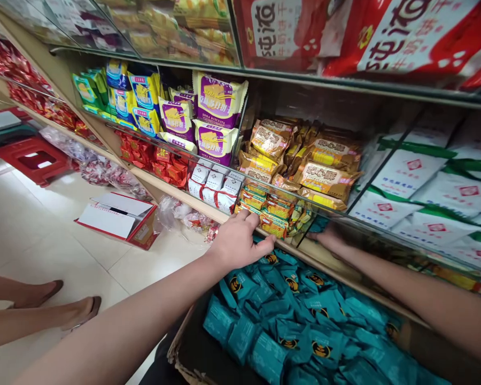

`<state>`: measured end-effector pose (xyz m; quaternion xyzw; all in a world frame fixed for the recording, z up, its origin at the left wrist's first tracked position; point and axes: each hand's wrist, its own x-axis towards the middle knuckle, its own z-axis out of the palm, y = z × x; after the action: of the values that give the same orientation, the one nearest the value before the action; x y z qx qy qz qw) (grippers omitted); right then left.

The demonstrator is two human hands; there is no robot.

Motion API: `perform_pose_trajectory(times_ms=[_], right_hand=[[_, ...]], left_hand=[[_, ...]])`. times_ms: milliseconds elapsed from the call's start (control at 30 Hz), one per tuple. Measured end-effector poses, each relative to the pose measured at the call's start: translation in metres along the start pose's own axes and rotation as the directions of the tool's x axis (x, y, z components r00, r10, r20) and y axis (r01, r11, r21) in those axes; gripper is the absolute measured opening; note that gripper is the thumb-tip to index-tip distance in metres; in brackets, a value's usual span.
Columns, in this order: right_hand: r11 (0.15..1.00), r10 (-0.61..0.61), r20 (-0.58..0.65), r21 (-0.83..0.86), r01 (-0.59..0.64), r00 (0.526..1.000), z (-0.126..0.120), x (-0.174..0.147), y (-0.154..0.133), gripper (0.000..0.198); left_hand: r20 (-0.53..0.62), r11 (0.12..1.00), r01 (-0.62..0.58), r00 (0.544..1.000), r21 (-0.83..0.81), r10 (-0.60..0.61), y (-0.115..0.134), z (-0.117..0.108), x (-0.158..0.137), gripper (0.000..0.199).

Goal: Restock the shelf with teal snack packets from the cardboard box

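- Along shelf edge (188, 206): left hand (240, 243), fingers bent over it, thumb apart.
- Right, lower compartment (320, 253): right hand (327, 236) at teal packet (319, 223); cannot tell finger closure.
- Near: carton (180, 355), loose teal packets (288, 307) inside.

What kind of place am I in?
Probably a snack shop: glass-fronted shelves hold rows of wrapped goods, including packs of soda biscuits, and a box holds many teal packets.
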<state>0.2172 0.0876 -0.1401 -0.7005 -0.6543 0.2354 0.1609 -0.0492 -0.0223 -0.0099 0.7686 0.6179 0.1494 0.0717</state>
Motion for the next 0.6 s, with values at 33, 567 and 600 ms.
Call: perform_pose_trajectory(times_ms=[33,567,600], right_hand=[[1.000,0.019,-0.002,0.012,-0.019,1.000,0.000,-0.001,-0.002,0.047],[0.992,0.118,0.041,0.049,-0.120,0.992,-0.010,-0.004,-0.008,0.050],[0.993,0.101,0.044,0.055,-0.103,0.994,-0.011,-0.004,-0.009,0.050]], left_hand=[[0.003,1.000,-0.001,1.000,0.000,0.001,0.000,0.000,0.000,0.038],[-0.004,1.000,-0.030,1.000,-0.009,0.030,-0.002,0.000,0.000,0.037],[-0.003,0.999,-0.032,0.999,-0.006,0.032,-0.002,0.000,0.000,0.037]])
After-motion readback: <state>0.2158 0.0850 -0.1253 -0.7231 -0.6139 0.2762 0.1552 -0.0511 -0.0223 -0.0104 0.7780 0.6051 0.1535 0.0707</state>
